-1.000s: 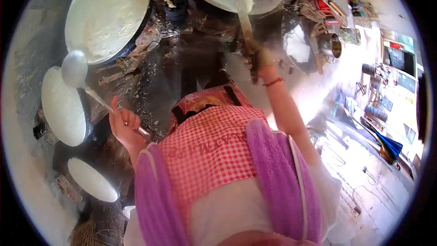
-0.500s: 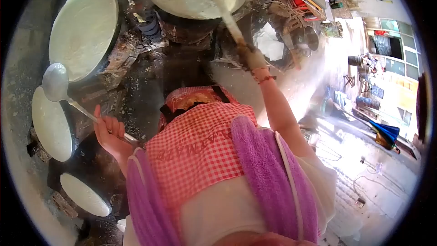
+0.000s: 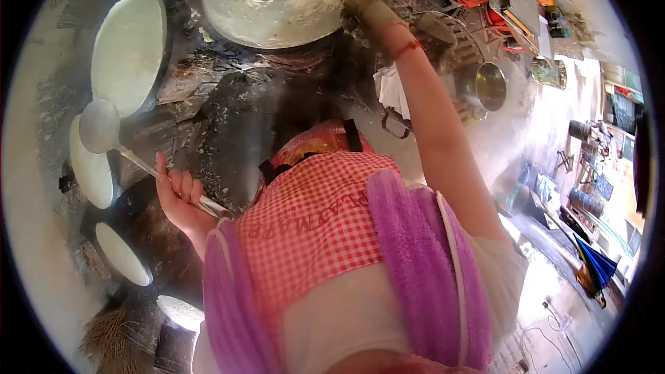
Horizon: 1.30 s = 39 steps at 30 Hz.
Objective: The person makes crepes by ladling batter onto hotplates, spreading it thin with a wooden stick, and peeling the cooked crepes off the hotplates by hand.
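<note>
Your left hand (image 3: 181,199) has its fingers clamped on the ladle (image 3: 100,127); the handle runs up-left to the bowl, which shows in front of the edges of two pale-filled pans, left side, contact unclear. Your right arm reaches forward, right hand (image 3: 374,17) at the near right edge of the big pan (image 3: 277,26). Those fingers are blurred, can't tell if open or closed, or on what. Pale layer in the big pan, dark oval gap in it. White sheets (image 3: 392,90) near your right forearm, metal pot (image 3: 491,87) further right. Broom (image 3: 111,341) lower left.
</note>
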Tool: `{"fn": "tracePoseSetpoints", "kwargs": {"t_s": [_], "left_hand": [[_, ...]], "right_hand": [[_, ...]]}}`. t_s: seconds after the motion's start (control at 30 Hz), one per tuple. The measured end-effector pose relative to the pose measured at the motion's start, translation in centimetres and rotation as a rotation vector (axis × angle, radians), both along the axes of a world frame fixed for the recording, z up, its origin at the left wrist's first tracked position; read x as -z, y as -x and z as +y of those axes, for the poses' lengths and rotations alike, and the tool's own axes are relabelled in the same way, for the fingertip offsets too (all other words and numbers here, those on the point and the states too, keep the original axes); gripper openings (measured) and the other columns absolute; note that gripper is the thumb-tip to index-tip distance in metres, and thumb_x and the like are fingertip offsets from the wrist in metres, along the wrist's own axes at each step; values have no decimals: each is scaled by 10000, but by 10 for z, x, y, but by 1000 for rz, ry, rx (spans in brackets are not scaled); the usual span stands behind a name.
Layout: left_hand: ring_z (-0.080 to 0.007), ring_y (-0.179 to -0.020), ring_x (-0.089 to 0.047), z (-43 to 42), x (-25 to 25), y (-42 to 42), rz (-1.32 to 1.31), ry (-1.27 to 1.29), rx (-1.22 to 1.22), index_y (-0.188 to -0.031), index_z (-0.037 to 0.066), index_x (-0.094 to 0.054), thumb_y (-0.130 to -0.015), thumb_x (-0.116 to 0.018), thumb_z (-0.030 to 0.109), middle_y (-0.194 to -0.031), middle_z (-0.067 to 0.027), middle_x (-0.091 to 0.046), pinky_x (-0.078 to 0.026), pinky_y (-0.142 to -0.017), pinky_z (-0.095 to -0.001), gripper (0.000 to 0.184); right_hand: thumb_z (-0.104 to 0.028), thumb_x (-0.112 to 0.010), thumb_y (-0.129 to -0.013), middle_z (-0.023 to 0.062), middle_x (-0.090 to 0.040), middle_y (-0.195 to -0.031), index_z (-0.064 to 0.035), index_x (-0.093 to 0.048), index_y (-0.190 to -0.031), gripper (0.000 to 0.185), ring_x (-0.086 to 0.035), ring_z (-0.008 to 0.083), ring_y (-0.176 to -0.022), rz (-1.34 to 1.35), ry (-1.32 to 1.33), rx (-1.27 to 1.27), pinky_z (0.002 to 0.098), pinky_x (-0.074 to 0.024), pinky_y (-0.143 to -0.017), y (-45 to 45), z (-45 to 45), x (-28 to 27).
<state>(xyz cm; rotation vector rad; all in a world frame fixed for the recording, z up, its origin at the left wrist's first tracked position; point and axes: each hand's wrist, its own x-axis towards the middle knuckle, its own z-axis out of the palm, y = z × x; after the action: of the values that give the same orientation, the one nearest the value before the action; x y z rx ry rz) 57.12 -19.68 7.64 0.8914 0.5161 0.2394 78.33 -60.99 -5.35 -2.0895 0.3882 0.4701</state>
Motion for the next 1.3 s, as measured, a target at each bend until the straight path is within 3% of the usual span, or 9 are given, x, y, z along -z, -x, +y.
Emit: {"fn": "tracePoseSetpoints", "kwargs": {"t_s": [0.23, 0.37, 0.47, 0.53, 0.6, 0.7, 0.8, 1.0, 1.3], "left_hand": [[-20, -484, -195, 13, -11, 1, 39, -88, -49, -1312, -3, -437, -1009, -411, 188, -640, 69, -249, -201, -389, -189, 359], [-20, -488, -198, 35, 4, -7, 109, -115, -18, -1315, -6, -436, -1010, -404, 193, -644, 70, -258, -187, -400, -197, 366], [-27, -500, -229, 56, 9, -12, 149, -144, -36, -1286, -10, -466, -993, -419, 173, -644, 61, -260, -199, -395, -193, 348], [-27, -497, -227, 80, 11, -10, 137, -138, -36, -1287, -7, -466, -995, -415, 172, -644, 61, -262, -200, -395, -194, 346], [-31, -486, -232, 98, 12, -4, 143, -234, -103, -1280, -2, -466, -996, -409, 165, -642, 59, -272, -202, -393, -195, 335], [-31, -478, -241, 115, 23, -2, 185, -267, -141, -1269, -2, -466, -996, -412, 161, -635, 56, -275, -206, -393, -196, 323], [-32, -471, -245, 117, 27, -6, 209, -238, -121, -1269, -2, -459, -993, -415, 149, -634, 55, -285, -210, -392, -196, 317], [-18, -493, -248, 77, 22, -12, 186, -264, 20, -1284, 1, -464, -1004, -423, 160, -643, 62, -295, -219, -411, -192, 324], [-30, -489, -277, -37, 16, -67, 209, 243, 493, -1205, 5, -495, -977, -466, 153, -666, 44, -333, -234, -416, -192, 273]], "right_hand": [[-123, -700, -824, 54, -653, -1060, -87, -551, -1279, 480, -627, 167, -923, -415, -732, 302, 284, -533, -747, 82, -16, 43], [-258, -736, -798, 153, -615, -1225, -67, -534, -1311, 583, -581, 163, -1104, -335, -202, 289, 270, -419, -960, 84, 104, 18], [-229, -707, -820, 135, -658, -1119, -32, -546, -1287, 532, -646, 180, -874, -217, -132, 198, 273, -501, -787, 57, 123, -32], [-91, -635, -865, 78, -681, -999, -31, -558, -1273, 419, -584, 105, -627, -262, -410, 376, 230, -487, -577, 65, 103, -38], [-203, -638, -875, 130, -682, -1014, 18, -552, -1266, 457, -614, 127, -838, -310, -836, 452, 247, -497, -753, 72, 77, 1], [-86, -630, -869, 81, -669, -1032, -40, -561, -1272, 411, -577, 107, -595, -343, -420, 484, 236, -471, -498, 86, 128, 12], [-81, -658, -856, 88, -667, -1048, -33, -556, -1275, 434, -624, 121, -752, -428, -135, 69, 249, -508, -598, 94, 130, 9], [-194, -618, -901, 73, -668, -1020, -23, -543, -1285, 427, -609, 104, -788, -162, -309, 401, 245, -496, -632, 73, 69, -24], [-214, -644, -877, 5, -644, -846, -62, -525, -1321, 485, -522, 69, -595, 11, -249, -181, 218, -411, -499, 104, 22, -39]]}}
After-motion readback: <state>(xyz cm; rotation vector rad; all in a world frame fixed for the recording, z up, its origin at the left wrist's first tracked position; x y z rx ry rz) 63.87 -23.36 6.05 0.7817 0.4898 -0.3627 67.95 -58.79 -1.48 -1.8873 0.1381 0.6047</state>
